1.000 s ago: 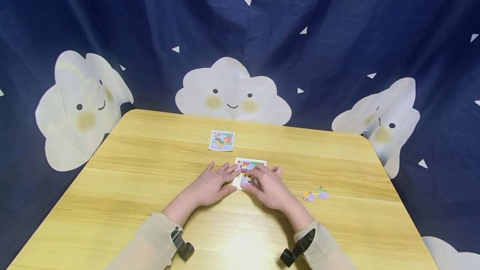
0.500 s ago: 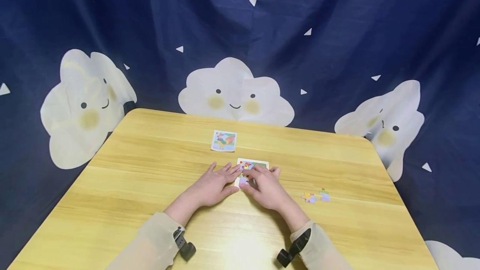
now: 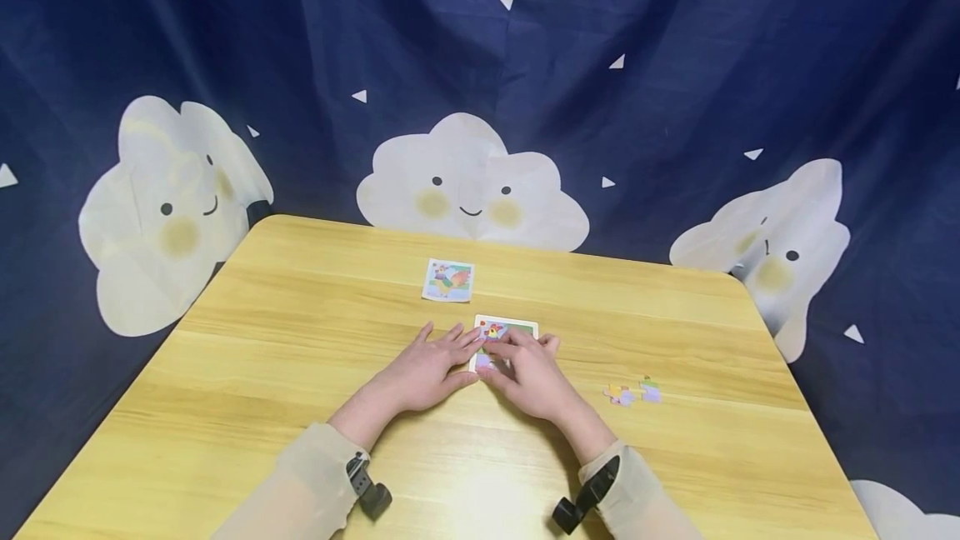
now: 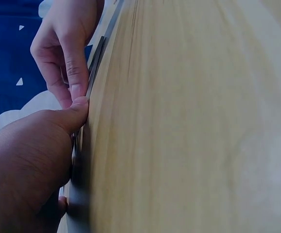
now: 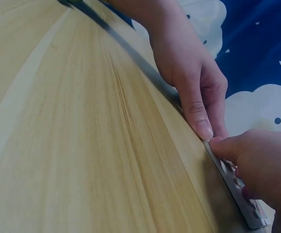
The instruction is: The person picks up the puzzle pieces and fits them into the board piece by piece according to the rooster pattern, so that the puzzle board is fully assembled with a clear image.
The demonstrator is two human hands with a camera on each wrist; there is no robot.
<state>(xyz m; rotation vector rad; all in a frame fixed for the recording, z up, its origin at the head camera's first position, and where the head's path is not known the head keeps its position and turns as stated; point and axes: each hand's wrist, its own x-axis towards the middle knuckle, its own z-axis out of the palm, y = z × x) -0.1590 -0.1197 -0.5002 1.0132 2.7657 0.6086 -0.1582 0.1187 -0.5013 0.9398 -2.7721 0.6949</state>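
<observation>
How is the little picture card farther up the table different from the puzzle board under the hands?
The picture card lies alone with nothing touching it, while the puzzle board has the left hand and the right hand resting on it. The card shows its whole picture; the board is largely hidden by fingers. The card sits farther from the person, the board closer. Both lie flat on the wooden table and carry colourful cartoon pictures.

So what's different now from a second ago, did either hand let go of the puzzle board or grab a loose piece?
Almost nothing changed. Both hands stayed on the puzzle board: the left hand still lies flat at its left edge, and the right hand still presses its fingertips on the pieces in the board. Neither hand took or released anything. The two loose pieces and the reference card lie where they were on the table.
</observation>
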